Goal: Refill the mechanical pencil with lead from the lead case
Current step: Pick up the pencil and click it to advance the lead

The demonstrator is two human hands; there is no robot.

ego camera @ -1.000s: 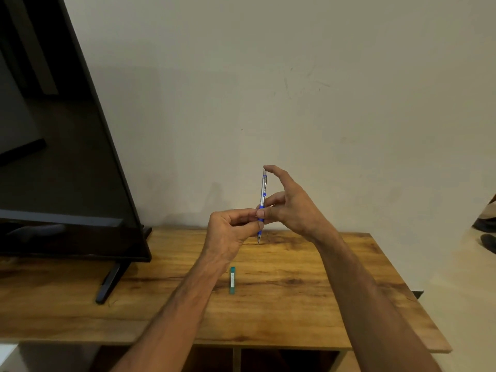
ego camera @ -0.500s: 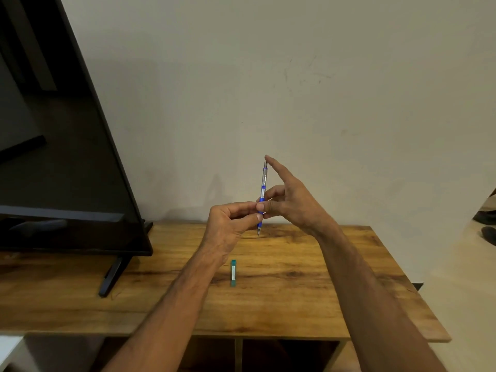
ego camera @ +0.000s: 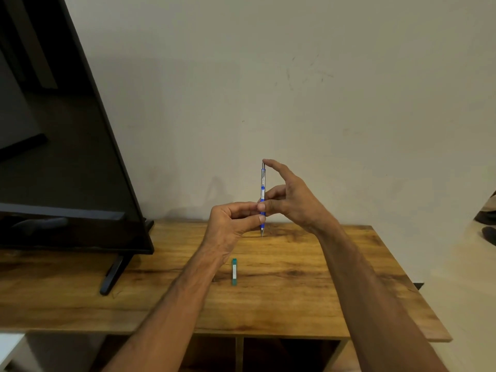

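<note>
While both forearms reach out over the wooden table (ego camera: 335,296), the head view shows the mechanical pencil (ego camera: 262,181) held upright in the air between the two hands, tip down, above the far part of the tabletop and clear of it. The left hand (ego camera: 229,225) pinches the blue grip near the pencil's lower end between thumb and forefinger, its other fingers curled in toward the palm. The right hand (ego camera: 291,204) closes thumb and a bent finger on the barrel just above that pinch, while its forefinger arches up so the tip sits at the pencil's top end. The green lead case (ego camera: 234,271) lies flat on the table, nearer the person than the pencil, just beside the left wrist and touched by neither hand. A dark television (ego camera: 67,157) stands on the table's left side against the pale wall (ego camera: 349,103)
</note>
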